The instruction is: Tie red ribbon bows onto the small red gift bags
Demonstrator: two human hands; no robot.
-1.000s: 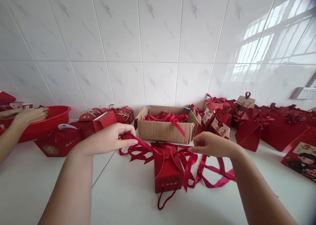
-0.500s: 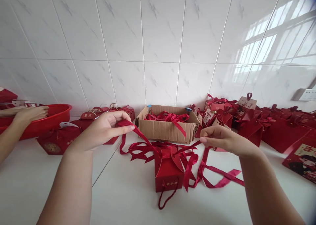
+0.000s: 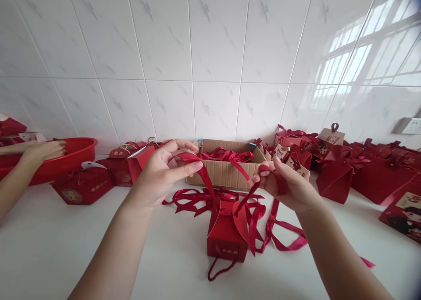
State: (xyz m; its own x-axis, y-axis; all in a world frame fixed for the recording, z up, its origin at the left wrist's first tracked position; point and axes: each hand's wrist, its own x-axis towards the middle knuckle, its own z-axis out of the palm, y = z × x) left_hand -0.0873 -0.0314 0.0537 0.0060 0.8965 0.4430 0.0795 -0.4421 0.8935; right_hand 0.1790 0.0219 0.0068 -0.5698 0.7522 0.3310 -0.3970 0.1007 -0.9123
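Observation:
A small red gift box [image 3: 226,236] stands on the white counter in front of me, its curved top flaps up and a cord handle hanging at its front. A red ribbon [image 3: 204,173] runs up from the box top to both my hands. My left hand [image 3: 162,172] pinches one end of it between thumb and fingers. My right hand [image 3: 289,186] is closed on the other end, looped over its fingers. Both hands hover just above and behind the box.
An open cardboard box [image 3: 226,170] of red ribbons stands behind the gift box. Loose ribbons [image 3: 283,234] lie around it. Several red gift boxes [image 3: 335,173] crowd the right and back left [image 3: 85,186]. Another person's hand [image 3: 42,153] rests on a red basin [image 3: 75,153].
Both my hands have risen and come closer together over the box, drawing the ribbon ends up. My right hand has wrapped its end into a loop.

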